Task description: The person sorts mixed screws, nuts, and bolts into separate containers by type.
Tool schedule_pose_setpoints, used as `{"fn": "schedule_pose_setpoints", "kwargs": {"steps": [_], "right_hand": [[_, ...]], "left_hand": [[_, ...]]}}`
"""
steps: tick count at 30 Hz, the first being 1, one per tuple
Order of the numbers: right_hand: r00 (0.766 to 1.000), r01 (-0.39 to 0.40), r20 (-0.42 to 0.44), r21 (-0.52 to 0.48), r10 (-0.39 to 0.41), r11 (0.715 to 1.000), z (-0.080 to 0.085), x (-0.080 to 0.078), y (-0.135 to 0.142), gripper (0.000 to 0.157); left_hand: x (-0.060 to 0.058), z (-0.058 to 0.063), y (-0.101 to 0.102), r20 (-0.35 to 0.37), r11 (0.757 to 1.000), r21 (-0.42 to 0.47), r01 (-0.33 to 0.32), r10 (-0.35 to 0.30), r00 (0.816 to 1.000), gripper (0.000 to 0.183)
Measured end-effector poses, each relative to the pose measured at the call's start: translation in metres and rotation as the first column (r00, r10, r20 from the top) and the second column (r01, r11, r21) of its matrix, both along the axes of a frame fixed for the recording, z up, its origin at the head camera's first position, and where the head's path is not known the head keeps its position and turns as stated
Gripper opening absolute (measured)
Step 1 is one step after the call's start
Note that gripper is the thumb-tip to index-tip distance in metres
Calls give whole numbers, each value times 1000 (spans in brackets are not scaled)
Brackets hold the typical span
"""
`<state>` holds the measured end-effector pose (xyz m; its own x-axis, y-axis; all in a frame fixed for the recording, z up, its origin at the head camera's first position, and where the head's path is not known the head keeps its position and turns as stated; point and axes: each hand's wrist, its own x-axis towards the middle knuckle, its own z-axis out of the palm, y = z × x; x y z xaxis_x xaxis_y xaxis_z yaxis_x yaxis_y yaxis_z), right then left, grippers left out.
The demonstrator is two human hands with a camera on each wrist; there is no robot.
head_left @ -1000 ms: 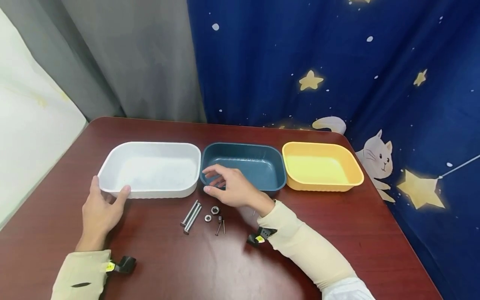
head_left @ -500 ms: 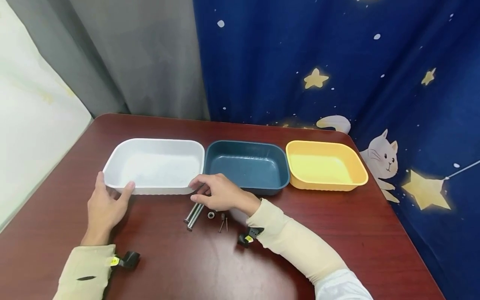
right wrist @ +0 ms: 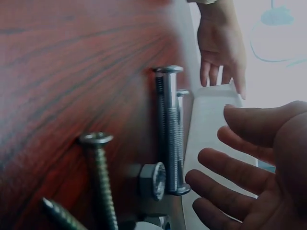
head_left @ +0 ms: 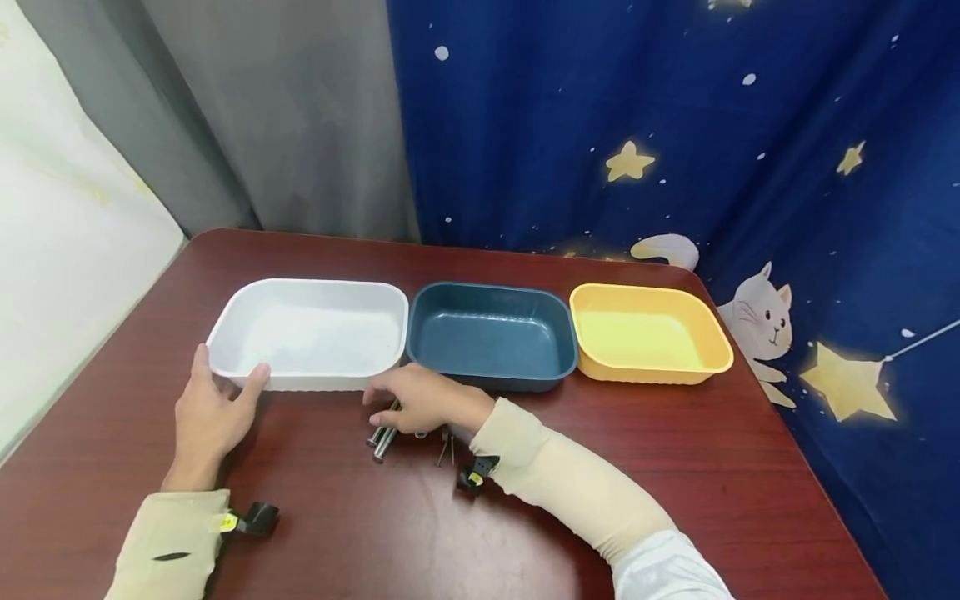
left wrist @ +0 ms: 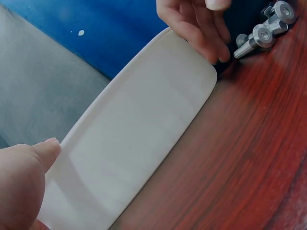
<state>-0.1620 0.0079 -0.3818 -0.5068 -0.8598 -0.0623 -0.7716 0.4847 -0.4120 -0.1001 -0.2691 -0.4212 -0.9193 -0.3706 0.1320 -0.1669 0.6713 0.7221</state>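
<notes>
- Fingers [right wrist: 235, 170] of the right hand [head_left: 412, 402] are apart and lightly bent, with nothing gripped between them; whether a fingertip touches anything, I cannot tell.
- Long bolts [right wrist: 171, 129] lie on the bench [head_left: 360, 525] just under those fingers, their near ends showing past the thumb (the hand hides the rest in the head view).
- A hex nut [right wrist: 146, 181] sits just beside the bolts, beneath the same hand.
- Thin screws [right wrist: 101, 177] rest near the right wrist, on the person's side of the fingers.
- The left hand [head_left: 210, 421] keeps thumb and fingers apart about the near left corner of the white bin [head_left: 322, 383], thumb at its rim.
- That bin's near right corner is close to the right fingers.
- The dark blue bin [head_left: 495, 333] stands just beyond the right hand.
- The yellow bin [head_left: 637, 375] is well to the right of the right fingers.
</notes>
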Motion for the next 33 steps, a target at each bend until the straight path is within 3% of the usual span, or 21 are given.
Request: {"fn": "schedule_pose_setpoints", "kwargs": {"steps": [4,14,24,33], "right_hand": [[1000,-27,-11,71,28,997,-7,2,-6,22],[994,-74,-68,184,88,980,-10,-3,-13,16],[980,-26,-188,238,72,971,-13,0,-17,11],[956,69,-292,273,14,960,-15,7,-27,17]], "left_hand": [[3,-1,-2,4,1000,-8,6,-6,1000,90],[-3,1,1,-12,1000,1,19,-19,1000,90],[-5,0,0,-24,999,-6,32,-32,999,89],[-6,0,-2,-16,1000,0,20,-20,1000,89]]}}
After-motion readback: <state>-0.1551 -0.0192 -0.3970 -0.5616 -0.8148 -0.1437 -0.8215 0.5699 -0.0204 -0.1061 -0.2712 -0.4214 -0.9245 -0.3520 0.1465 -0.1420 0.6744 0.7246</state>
